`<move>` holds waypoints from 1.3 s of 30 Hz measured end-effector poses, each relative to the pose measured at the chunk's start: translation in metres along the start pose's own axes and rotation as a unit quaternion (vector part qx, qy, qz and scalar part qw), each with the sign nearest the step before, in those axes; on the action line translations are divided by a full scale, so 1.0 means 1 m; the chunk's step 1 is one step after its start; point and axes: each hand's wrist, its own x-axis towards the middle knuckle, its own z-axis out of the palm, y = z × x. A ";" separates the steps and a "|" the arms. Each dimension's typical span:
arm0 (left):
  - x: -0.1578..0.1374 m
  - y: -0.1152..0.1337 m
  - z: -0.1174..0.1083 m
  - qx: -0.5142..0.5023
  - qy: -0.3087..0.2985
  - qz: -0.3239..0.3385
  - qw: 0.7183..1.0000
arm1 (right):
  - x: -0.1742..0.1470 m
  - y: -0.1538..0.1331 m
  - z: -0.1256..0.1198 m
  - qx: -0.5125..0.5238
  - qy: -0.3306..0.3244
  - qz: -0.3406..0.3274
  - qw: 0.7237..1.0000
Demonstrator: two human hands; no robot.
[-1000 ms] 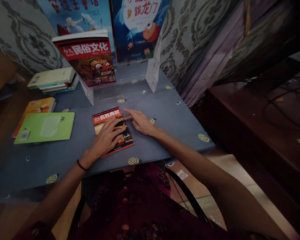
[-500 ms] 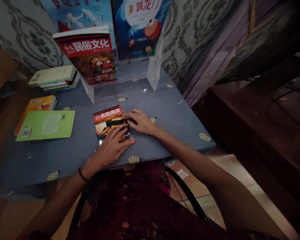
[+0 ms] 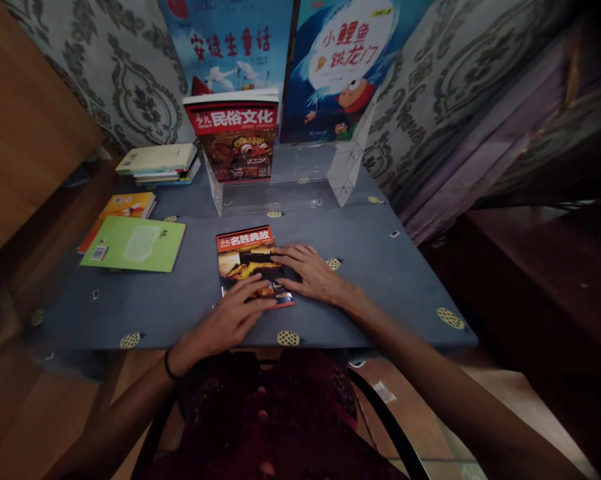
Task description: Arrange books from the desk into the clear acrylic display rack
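A small book (image 3: 247,263) with a red title band and a golden wall picture lies closed, cover up, on the cloth-covered table (image 3: 330,320). Across its lower left part rests my left hand (image 3: 233,317), fingers stretched out. My right hand (image 3: 313,275) is at the book's right edge, its fingers spread and the tips touching the cover. Neither hand grips anything. Behind the book stands a clear acrylic stand (image 3: 347,170). It bears a red-banded book with a mask picture (image 3: 240,147), a light blue book (image 3: 230,40) and a dark blue fish book (image 3: 337,80).
On the left lie a green book (image 3: 145,243) and, partly under it, an orange book (image 3: 123,210). Farther back is a stack of books (image 3: 157,163). Patterned wall covering (image 3: 135,80) rises behind the table. Dark red furniture (image 3: 540,267) stands to the right.
The camera view has turned left, so the table and books appear farther right. My left hand has slid down the cover, showing more of it; my right hand has shifted slightly lower along the right edge.
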 end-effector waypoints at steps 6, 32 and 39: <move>-0.014 -0.049 -0.024 -0.003 0.086 -0.138 0.987 | 0.005 -0.047 0.006 -0.035 0.008 -0.022 0.999; -0.001 -0.052 -0.009 -0.123 0.186 -0.275 0.935 | -0.060 -0.083 0.009 0.042 0.061 -0.012 0.997; 0.026 -0.046 -0.033 -0.400 0.223 -0.381 0.803 | -0.060 -0.082 0.002 0.065 0.048 -0.008 0.997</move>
